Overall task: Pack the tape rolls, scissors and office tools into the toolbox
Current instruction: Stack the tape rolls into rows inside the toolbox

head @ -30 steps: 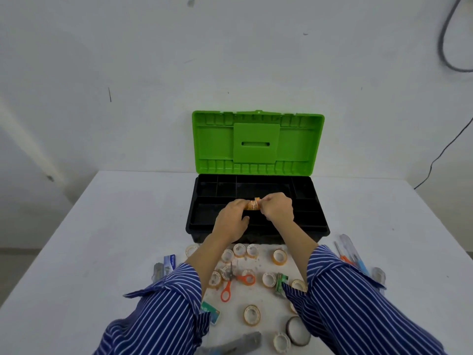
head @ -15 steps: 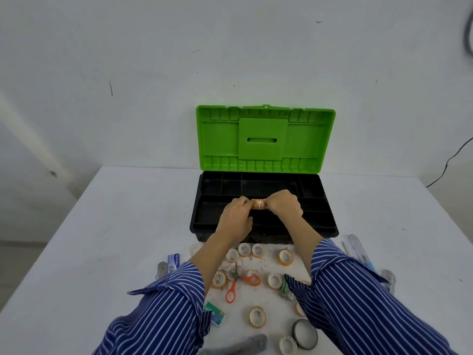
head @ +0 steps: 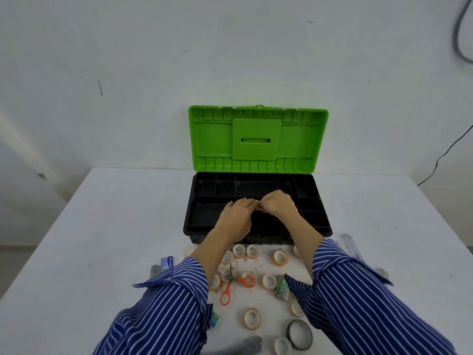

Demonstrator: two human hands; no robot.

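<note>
The toolbox [head: 311,187] stands open at the table's far middle, black tray below, green lid [head: 258,139] upright. My left hand [head: 236,217] and my right hand [head: 277,204] meet over the tray's middle and hold a small orange tape roll [head: 258,207] between their fingertips; the roll is almost hidden. Several small tape rolls [head: 279,257] lie on the table in front of the box. Orange-handled scissors [head: 230,284] lie among them.
A blue packet [head: 167,262] lies at the left of the pile. A dark ring [head: 299,334] and a grey tool [head: 245,345] sit at the near edge. Clear pens [head: 349,242] lie at the right. A white wall stands right behind the box.
Both hands have sunk a little lower into the tray and closed in around the orange roll, which now shows far less. The camera has shifted slightly.
</note>
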